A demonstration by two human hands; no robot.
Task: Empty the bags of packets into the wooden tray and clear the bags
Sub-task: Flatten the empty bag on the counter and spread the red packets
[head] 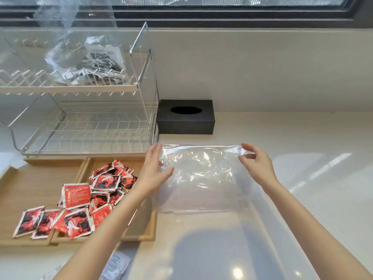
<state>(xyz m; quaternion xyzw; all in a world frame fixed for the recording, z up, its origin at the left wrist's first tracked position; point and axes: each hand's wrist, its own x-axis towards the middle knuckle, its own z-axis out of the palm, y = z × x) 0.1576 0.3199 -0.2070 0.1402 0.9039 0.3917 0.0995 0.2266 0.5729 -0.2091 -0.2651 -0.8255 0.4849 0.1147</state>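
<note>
Head view: the empty clear plastic bag (pixel 201 178) lies flat and crinkled on the glossy white counter (pixel 302 138), just right of the light wooden compartment tray (pixel 40 178). The left hand (pixel 155 168) pinches the bag's left edge between thumb and fingers; the right hand (pixel 256 162) pinches its upper right corner, remaining fingers loosely curled. No packets are visible inside this bag.

Progress, as judged: this bag's contents appear already delivered, since red-and-black foil packets (pixel 86 197) are heaped in the tray, several lying across the divider between compartments. Clearing this bag is not yet done.

Remaining: a second clear plastic bag holding black-and-white packets (pixel 90 61) sits unemptied on the upper tier of the white wire dish rack (pixel 80 128) behind the tray. A black tissue box (pixel 185 117) stands beyond the held bag.
</note>
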